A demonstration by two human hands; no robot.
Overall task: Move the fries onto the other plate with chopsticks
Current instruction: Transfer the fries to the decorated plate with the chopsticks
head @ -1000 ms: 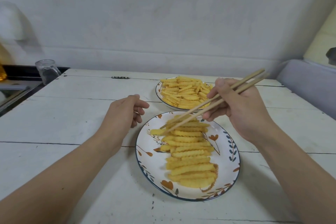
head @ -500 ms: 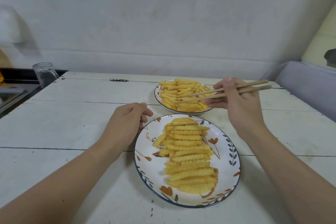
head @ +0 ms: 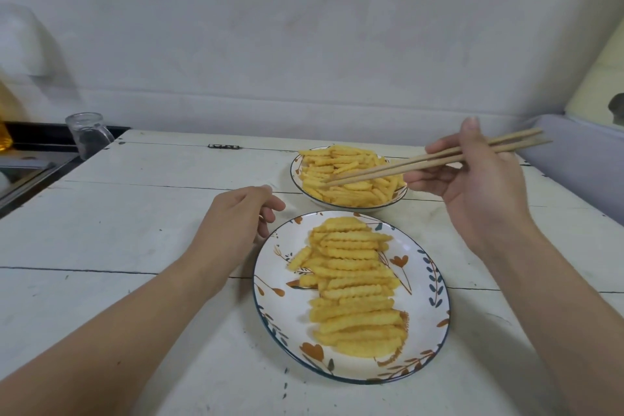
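Wooden chopsticks [head: 435, 160] in right hand [head: 472, 186], tips seemingly among far fries [head: 351, 179].

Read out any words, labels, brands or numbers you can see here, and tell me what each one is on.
None: no readable text anywhere.
Near plate: leaf and heart patterns only.
Far plate, chopsticks, glass cup: unmarked.
Small dark piece at the table's far edge: too small to read.

Chopsticks [head: 435, 160]: tips lost against far plate's fries [head: 351, 176], grip on a fry untellable. Right hand [head: 479, 192] hides far plate [head: 297, 179] rim's right side. Both forearms cut off at bottom edge. Sink [head: 27, 165] cropped left.
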